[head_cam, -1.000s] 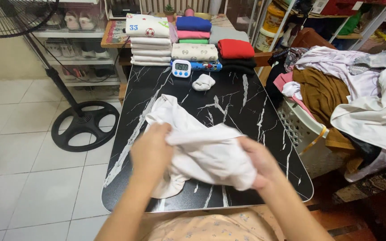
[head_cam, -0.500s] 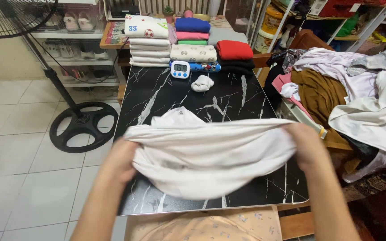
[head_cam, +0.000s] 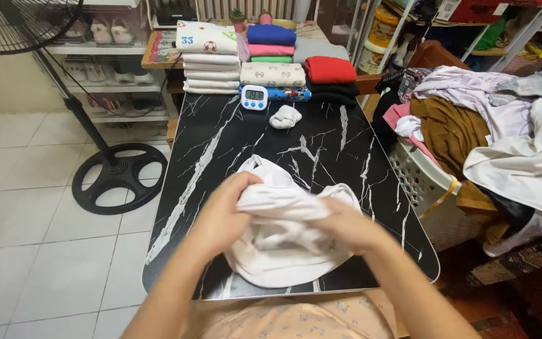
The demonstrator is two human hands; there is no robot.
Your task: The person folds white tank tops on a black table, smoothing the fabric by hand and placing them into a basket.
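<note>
Head view: left hand (head_cam: 224,210) and right hand (head_cam: 345,225) both closed on bunched white garment (head_cam: 283,235), gathered over near half of black marble-patterned table (head_cam: 346,150); exact finger grip hidden in folds, probably pinching a hem. Farther back, rolled white sock (head_cam: 285,116), timer (head_cam: 255,96), folded stacks (head_cam: 271,59); laundry basket (head_cam: 421,182) at right. Risk: loose lower edge slipping past table's near edge and dragging cloth crooked.
</note>
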